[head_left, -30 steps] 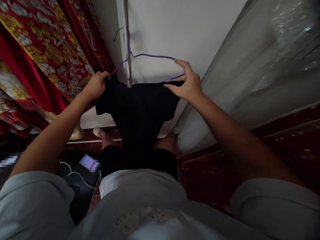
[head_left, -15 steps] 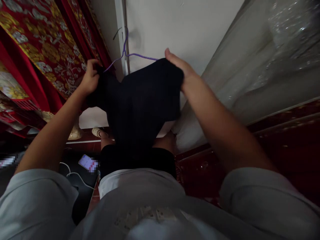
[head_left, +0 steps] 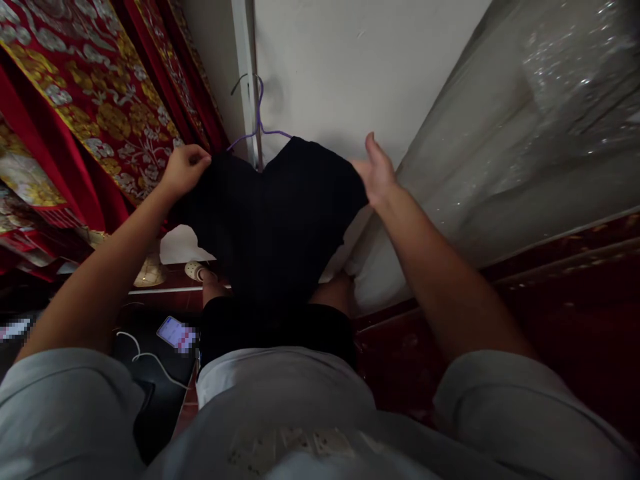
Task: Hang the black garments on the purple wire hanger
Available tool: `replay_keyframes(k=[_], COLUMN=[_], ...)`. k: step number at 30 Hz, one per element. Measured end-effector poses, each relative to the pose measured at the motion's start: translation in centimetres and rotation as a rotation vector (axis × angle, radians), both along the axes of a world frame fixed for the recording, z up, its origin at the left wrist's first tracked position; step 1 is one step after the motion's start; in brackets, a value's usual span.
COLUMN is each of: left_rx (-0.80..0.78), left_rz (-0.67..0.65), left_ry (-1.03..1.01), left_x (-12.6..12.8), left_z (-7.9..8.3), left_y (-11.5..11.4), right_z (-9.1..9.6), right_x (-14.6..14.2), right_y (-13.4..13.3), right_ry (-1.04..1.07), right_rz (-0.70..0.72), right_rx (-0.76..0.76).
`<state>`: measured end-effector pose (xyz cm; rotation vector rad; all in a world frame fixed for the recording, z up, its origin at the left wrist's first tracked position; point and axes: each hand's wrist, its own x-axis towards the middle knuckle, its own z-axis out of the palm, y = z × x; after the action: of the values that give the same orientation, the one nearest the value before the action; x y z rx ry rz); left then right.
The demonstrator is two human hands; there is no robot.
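Looking down from my head, I had a dark shirt spread out in front of me on a purple hanger, both of its shoulders over the hanger's ends and its neck dipping at the middle. My left hand was clamped on the shirt near the hanger's left end, thumb and fingertips pinched together at the shoulder. My right hand was at the shirt's right edge, thumb standing up apart from the fingers, which were blurred and partly behind the cloth. The hook rose beside a pale strip on the white wall; I could not tell whether it was caught there. The hem was lost against my black shorts. On my left hung a red curtain with gold and silver flowers, and on my right a clear plastic sheet. Below my left arm, a phone lay by the right edge of a black surface, with a white cable just beside it.
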<state>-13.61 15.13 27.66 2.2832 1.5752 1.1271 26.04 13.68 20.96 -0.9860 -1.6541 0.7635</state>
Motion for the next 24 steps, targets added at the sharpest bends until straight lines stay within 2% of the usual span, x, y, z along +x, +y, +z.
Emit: replay_keyframes(k=[2,4,6,9,11,12,14,16,18,21,23,24], left_rx=[0.026,0.06,0.144,0.352,0.409,0.367,0.143,-0.138,-0.361,-0.636,-0.753,-0.774], left_rz=[0.076,0.108,0.124,0.159,0.116,0.068,-0.059,-0.178,-0.252,-0.277,-0.265,-0.253], left_ry=[0.046,0.07,0.069,0.032,-0.033,-0.099,-0.303,-0.503,-0.563,-0.457,-0.355,-0.292], left_x=[1.1,2.4,3.6,4.8,5.4,5.7,6.3,6.9,7.2,6.9,6.2,5.8], left_z=[0.0,0.1,0.5,1.2,1.8,2.0,2.3,2.4,2.1,1.2,0.5,0.2], left_y=[-0.1,-0.3,-0.9,-2.3,-3.5,-4.0,-5.3,-7.0,-9.1,-12.6,-14.6,-15.3], right_z=[0.7,1.6,2.6,4.2,5.4,5.9,6.9,7.2,6.6,4.6,3.3,2.8], right_x=[0.7,0.8,0.7,0.2,-0.4,-0.8,-2.1,-3.9,-5.8,-7.7,-8.0,-7.9], right_y=[-0.7,-1.6,-2.3,-3.5,-5.3,-6.6,-9.8,-12.9,-14.9,-14.9,-13.1,-11.8], right_ry=[0.115,0.207,0.236,0.319,0.391,0.406,0.357,0.178,-0.116,-0.521,-0.626,-0.616], right_rz=[0.086,0.107,0.059,-0.049,-0.102,-0.095,0.012,0.231,0.482,0.767,0.823,0.784], right_rx=[-0.172,-0.217,-0.091,0.083,0.146,0.157,0.124,0.036,0.006,0.006,-0.049,-0.06])
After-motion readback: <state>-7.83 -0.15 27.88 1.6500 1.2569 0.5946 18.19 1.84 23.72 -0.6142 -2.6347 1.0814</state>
